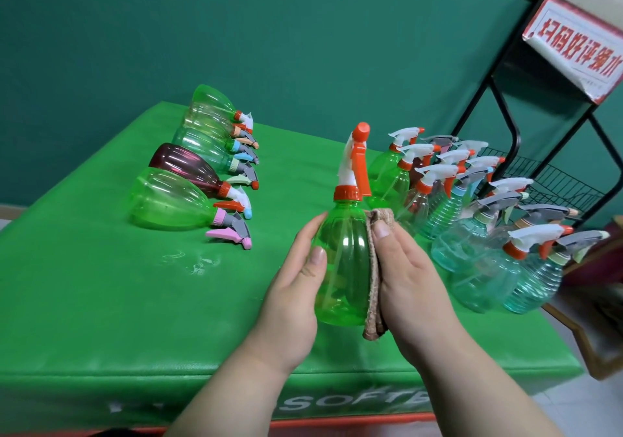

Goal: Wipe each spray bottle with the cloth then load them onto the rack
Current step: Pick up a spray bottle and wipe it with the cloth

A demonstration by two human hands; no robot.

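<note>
Green bottle (340, 268), orange trigger (360, 166): upright over mat (101, 301), grasped by left hand (296, 281); brown cloth (373, 288) pinched against its right side by right hand (409, 278). Lying bottles (175, 197) at left, standing bottles (448, 207) at right, black rack (559, 185) beyond.

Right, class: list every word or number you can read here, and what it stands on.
"扫码好评领水": red characters on the white sign atop the black rack.
"SOFTB": white letters on the green mat's front edge; the rest is hidden.
Small print on the sign: too small to read.
</note>
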